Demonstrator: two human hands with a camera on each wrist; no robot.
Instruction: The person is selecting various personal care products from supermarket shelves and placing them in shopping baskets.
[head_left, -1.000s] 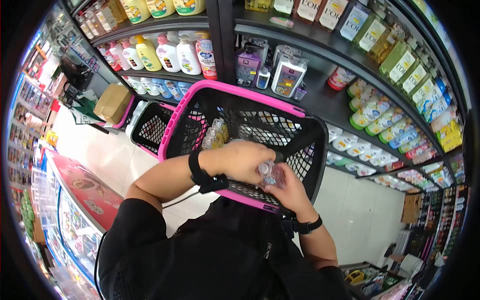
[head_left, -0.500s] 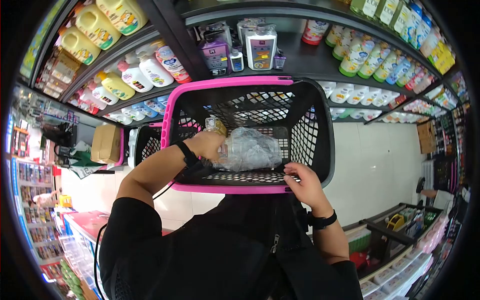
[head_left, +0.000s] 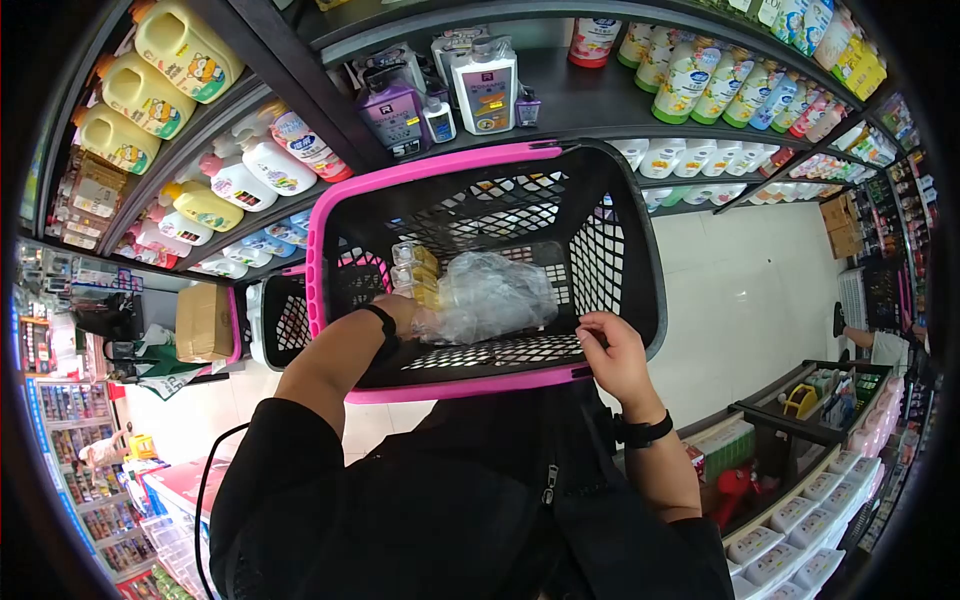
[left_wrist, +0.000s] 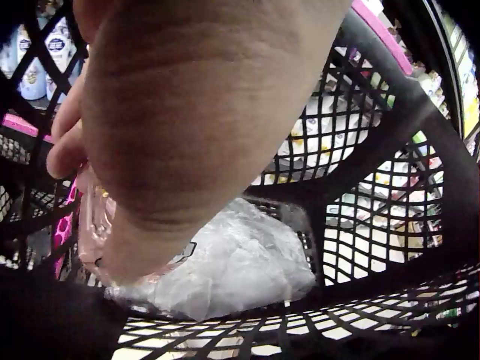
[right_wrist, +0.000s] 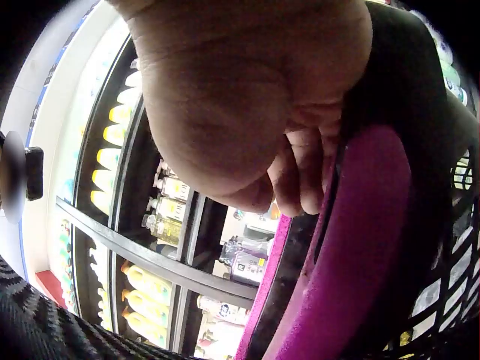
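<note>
Inside a black mesh basket with a pink rim, my left hand is low at the left. Its fingers grip a clear pinkish bottle, seen in the left wrist view and partly hidden by the palm. A crumpled clear plastic bag lies against the bottle's right side. Small clear-capped yellow bottles stand in a row just behind the hand. My right hand, fingers loosely bent and holding nothing, is at the basket's front right edge; in the right wrist view its fingertips are beside the rim.
Shelves of bottles curve behind the basket. Another black basket and a cardboard box stand at the left. A low display bin is at the lower right; pale floor shows beyond the basket's right side.
One second ago both hands held a clear bottle over the basket. The hands have separated; the left has gone down inside to the left, the right to the front edge. The view has turned.
</note>
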